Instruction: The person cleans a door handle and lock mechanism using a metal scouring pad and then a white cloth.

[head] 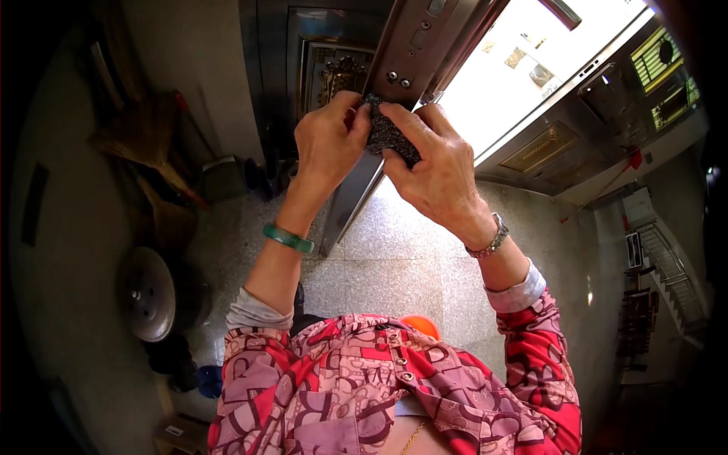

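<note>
A dark grey steel wool pad [392,135] lies against the narrow metal edge of a door [405,60], just below two screws. My left hand [330,139] pinches the pad's left side between thumb and fingers. From the other side, my right hand [441,165] grips it, with the index finger along its upper part and the thumb lower down. The part of the edge behind the pad and my fingers is hidden. Above them the edge shows latch openings and more screws.
Bright light comes through the doorway [517,62] at the upper right. Straw brooms [136,131] and a dustpan [222,176] stand by the left wall. Near them is a large pot lid [149,294]. An orange container [421,326] partly shows on the tiled floor [392,284] below me.
</note>
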A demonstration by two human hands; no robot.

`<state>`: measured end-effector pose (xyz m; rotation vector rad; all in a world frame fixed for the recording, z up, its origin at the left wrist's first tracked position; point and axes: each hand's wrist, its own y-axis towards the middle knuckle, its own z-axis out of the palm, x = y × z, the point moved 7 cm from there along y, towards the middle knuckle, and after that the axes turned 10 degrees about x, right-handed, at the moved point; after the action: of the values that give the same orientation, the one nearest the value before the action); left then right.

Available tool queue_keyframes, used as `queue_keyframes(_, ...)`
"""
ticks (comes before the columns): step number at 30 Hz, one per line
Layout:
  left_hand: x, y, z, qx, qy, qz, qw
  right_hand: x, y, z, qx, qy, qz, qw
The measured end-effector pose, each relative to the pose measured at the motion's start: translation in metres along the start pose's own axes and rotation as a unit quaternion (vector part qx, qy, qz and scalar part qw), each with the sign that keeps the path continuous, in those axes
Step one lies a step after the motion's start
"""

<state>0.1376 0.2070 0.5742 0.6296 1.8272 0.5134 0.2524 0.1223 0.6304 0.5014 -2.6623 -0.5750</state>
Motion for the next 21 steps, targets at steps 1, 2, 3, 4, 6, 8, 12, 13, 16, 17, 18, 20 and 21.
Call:
queue_keyframes(1,-0.005,0.003,0.000,0.003,0.034,0.017,0.999,0.002,0.000,-0.004,-0.017,-0.003,-0.010,1.000)
queue_keyframes(2,-0.010,0.006,0.000,0.006,0.067,0.034,0.997,0.004,-0.001,-0.007,-0.035,-0.007,-0.020,0.999)
queue_keyframes(3,-0.015,0.011,-0.002,0.007,0.068,0.035,0.997,0.005,0.001,-0.009,-0.036,-0.006,-0.020,0.999)
queue_keyframes(4,-0.023,0.016,-0.006,-0.005,0.082,0.050,0.995,0.007,0.003,-0.013,-0.049,-0.017,-0.021,0.998)
queue_keyframes(6,-0.030,0.022,-0.009,-0.015,0.096,0.067,0.993,0.011,0.004,-0.021,-0.084,-0.032,-0.034,0.995)
queue_keyframes(8,-0.021,0.026,-0.007,-0.003,0.030,0.016,0.999,0.009,0.005,-0.019,-0.079,-0.026,-0.028,0.996)
queue_keyframes(12,-0.020,0.026,-0.005,-0.009,-0.003,-0.020,1.000,0.008,0.004,-0.014,-0.082,-0.023,-0.022,0.996)
queue_keyframes(13,-0.017,0.024,-0.002,-0.007,-0.013,-0.037,0.999,0.007,0.004,-0.012,-0.073,-0.018,-0.010,0.997)
queue_keyframes(16,-0.001,0.011,0.007,0.005,-0.016,-0.062,0.998,0.002,-0.002,-0.004,-0.039,-0.008,0.003,0.999)
queue_keyframes(17,0.006,0.004,0.012,0.013,-0.010,-0.072,0.997,-0.001,-0.004,0.001,-0.026,-0.008,-0.001,1.000)
queue_keyframes(18,0.010,-0.003,0.015,0.013,0.000,-0.082,0.997,-0.004,-0.007,0.006,-0.010,-0.001,0.014,1.000)
queue_keyframes(20,0.016,-0.006,0.022,0.001,-0.001,-0.073,0.997,-0.009,-0.010,0.011,-0.004,-0.005,0.019,1.000)
queue_keyframes(21,0.015,-0.004,0.021,-0.012,-0.002,-0.063,0.998,-0.012,-0.009,0.012,0.002,-0.009,0.023,1.000)
